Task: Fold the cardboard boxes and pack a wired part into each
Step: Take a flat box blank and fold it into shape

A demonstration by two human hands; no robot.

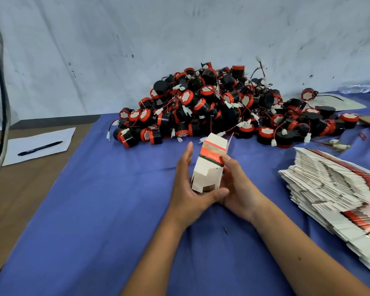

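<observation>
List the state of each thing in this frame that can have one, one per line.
Box: partly folded, near-end flaps not yet closed, held off the cloth.
Left hand: cradles the box, fingers straight, thumb under its near end.
Right hand: grips the box's right side.
Flat boxes: unfolded, stacked.
Wired parts: loose, heaped.
Pen: capped, lying on paper.
Bottle: lying down.
</observation>
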